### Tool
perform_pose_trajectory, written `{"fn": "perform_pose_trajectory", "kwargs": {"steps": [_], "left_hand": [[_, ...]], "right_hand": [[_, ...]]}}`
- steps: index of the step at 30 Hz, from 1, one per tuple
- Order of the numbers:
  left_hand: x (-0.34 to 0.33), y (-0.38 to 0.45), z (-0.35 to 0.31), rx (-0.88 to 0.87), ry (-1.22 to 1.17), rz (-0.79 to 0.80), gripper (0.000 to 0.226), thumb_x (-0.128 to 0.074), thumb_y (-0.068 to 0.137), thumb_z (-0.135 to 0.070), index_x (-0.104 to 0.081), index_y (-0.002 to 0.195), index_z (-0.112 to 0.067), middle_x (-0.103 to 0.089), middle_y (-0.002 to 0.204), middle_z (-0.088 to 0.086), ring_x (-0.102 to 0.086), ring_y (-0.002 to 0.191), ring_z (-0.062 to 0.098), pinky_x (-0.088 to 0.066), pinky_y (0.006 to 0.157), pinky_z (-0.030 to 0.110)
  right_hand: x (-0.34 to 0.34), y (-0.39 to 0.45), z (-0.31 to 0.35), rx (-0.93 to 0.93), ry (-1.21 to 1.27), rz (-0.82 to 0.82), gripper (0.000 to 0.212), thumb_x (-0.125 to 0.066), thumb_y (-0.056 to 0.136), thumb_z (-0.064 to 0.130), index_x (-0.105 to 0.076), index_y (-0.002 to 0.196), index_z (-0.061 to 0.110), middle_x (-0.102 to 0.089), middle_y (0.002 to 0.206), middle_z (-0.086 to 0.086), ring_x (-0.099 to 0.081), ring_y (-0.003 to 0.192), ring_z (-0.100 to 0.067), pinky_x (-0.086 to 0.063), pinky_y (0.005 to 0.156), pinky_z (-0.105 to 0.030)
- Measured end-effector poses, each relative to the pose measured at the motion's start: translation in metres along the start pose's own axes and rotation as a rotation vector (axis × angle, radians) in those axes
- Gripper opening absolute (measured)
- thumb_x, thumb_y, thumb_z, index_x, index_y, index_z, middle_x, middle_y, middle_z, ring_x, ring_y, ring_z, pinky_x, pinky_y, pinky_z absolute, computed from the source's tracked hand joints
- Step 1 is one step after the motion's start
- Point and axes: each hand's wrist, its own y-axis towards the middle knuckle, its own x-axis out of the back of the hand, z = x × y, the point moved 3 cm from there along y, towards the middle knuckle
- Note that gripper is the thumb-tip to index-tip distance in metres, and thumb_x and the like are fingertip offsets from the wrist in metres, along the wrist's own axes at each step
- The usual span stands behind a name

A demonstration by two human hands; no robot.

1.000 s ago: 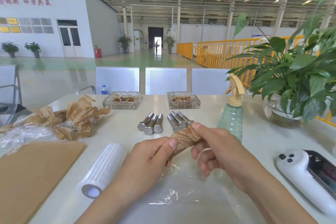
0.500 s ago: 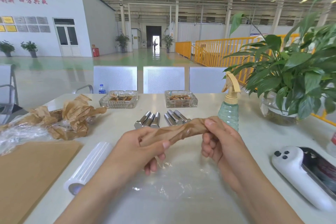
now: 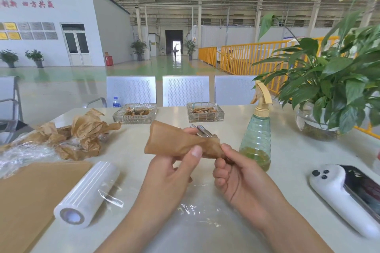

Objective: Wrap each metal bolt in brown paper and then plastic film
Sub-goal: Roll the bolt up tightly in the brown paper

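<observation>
Factory-hall table [image 3: 287, 156]: paper-wrapped bolt [image 3: 181, 144] held above near edge, left hand [image 3: 174, 168] pinching middle, right hand [image 3: 232, 172] gripping twisted end; likely heavy stiff core, crinkly loose paper, best gripped at core.

Two bare forearms come into view from the lower edge, each ending in a bare hand. No sleeve or cuff shows on either arm (whatever is worn above stays outside the picture). The left hand [image 3: 170, 172] wears no glove, ring or watch, and its wrist carries no band. Its thumbnail is short, pale and unpainted. The right hand [image 3: 236, 172] is likewise ungloved, with no ring on the fingers that show and nothing around the wrist. Its visible nails are also trimmed short and plain. Neither forearm bears markings or jewellery.
</observation>
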Motion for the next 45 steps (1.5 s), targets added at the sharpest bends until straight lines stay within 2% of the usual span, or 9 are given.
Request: {"fn": "perform_pose_trajectory", "kwargs": {"steps": [5, 9, 15, 20, 28, 35, 38, 41, 45], "left_hand": [[0.002, -0.001, -0.002, 0.076, -0.17, -0.093, 0.031, -0.058, 0.092, -0.047, -0.07, 0.117, -0.034, -0.076, 0.109, -0.003, -0.074, 0.093, 0.019, -0.058, 0.057, 0.032], [0.004, 0.0, 0.0, 0.043, 0.009, -0.136, 0.031, -0.043, 0.107, -0.027, -0.073, 0.1, -0.035, -0.077, 0.092, -0.008, -0.075, 0.079, 0.017, -0.059, 0.053, 0.033], [0.003, 0.001, -0.004, -0.045, 0.305, -0.093, 0.03, -0.031, 0.102, -0.048, -0.059, 0.099, -0.036, -0.07, 0.065, -0.004, -0.068, 0.056, 0.015, -0.055, 0.055, 0.032], [0.004, 0.009, -0.014, -0.06, 0.672, 0.03, 0.033, -0.037, 0.077, -0.062, -0.046, 0.087, -0.032, -0.059, 0.065, -0.008, -0.056, 0.064, 0.015, -0.048, 0.058, 0.029], [0.005, 0.019, -0.023, -0.249, 1.013, 0.309, 0.051, -0.043, 0.083, -0.063, -0.028, 0.131, -0.055, -0.056, 0.109, -0.019, -0.064, 0.091, 0.021, -0.052, 0.069, 0.038], [0.013, 0.019, -0.024, -0.39, 1.116, 0.493, 0.054, -0.037, 0.097, -0.059, -0.014, 0.146, -0.056, -0.059, 0.102, -0.012, -0.065, 0.085, 0.022, -0.054, 0.066, 0.041], [0.016, 0.014, -0.028, -0.409, 1.122, 0.456, 0.041, -0.034, 0.089, -0.053, -0.037, 0.129, -0.045, -0.061, 0.086, -0.011, -0.058, 0.073, 0.023, -0.051, 0.058, 0.04], [0.016, 0.008, -0.023, -0.385, 1.116, 0.443, 0.031, -0.036, 0.09, -0.057, -0.036, 0.116, -0.038, -0.049, 0.066, -0.011, -0.054, 0.063, 0.027, -0.048, 0.056, 0.038], [0.025, 0.007, -0.016, -0.28, 0.988, 0.419, 0.057, -0.033, 0.09, -0.075, -0.019, 0.142, -0.057, -0.053, 0.063, -0.02, -0.048, 0.059, 0.013, -0.038, 0.057, 0.031]], "right_hand": [[-0.002, -0.003, -0.003, -0.002, -0.044, -0.013, 0.037, -0.063, 0.095, 0.024, -0.076, 0.061, 0.016, -0.058, 0.062, -0.005, -0.057, 0.045, -0.013, -0.051, 0.041, -0.023], [0.0, -0.004, -0.007, -0.003, -0.111, -0.061, 0.044, -0.061, 0.098, 0.023, -0.076, 0.057, 0.017, -0.06, 0.061, -0.006, -0.059, 0.045, -0.014, -0.052, 0.041, -0.024], [-0.003, -0.006, -0.005, 0.073, -0.204, -0.017, 0.043, -0.056, 0.101, 0.024, -0.076, 0.063, 0.02, -0.061, 0.063, -0.009, -0.059, 0.048, -0.017, -0.053, 0.045, -0.027], [-0.002, -0.009, -0.003, 0.072, -0.217, 0.002, 0.03, -0.058, 0.1, 0.023, -0.074, 0.078, 0.013, -0.061, 0.065, -0.01, -0.06, 0.049, -0.017, -0.054, 0.046, -0.027], [0.002, -0.011, 0.0, 0.065, -0.284, -0.022, 0.034, -0.058, 0.1, 0.022, -0.074, 0.072, 0.013, -0.063, 0.064, -0.012, -0.062, 0.047, -0.018, -0.056, 0.046, -0.027], [0.003, -0.01, -0.002, 0.141, -0.549, -0.067, 0.021, -0.058, 0.099, 0.033, -0.059, 0.087, 0.015, -0.051, 0.057, -0.004, -0.04, 0.041, -0.015, -0.036, 0.04, -0.024], [-0.006, -0.011, -0.005, 0.181, -0.703, -0.071, 0.026, -0.055, 0.1, 0.038, -0.057, 0.081, 0.019, -0.048, 0.055, -0.003, -0.033, 0.04, -0.015, -0.029, 0.04, -0.022], [-0.017, -0.012, -0.006, 0.214, -0.774, -0.066, 0.027, -0.053, 0.1, 0.034, -0.058, 0.077, 0.022, -0.043, 0.052, -0.001, -0.03, 0.039, -0.012, -0.025, 0.04, -0.021], [-0.031, -0.015, 0.0, 0.23, -0.905, 0.011, 0.038, -0.052, 0.102, 0.033, -0.064, 0.065, 0.036, -0.044, 0.045, 0.016, -0.037, 0.036, 0.0, -0.029, 0.038, -0.011]]}}
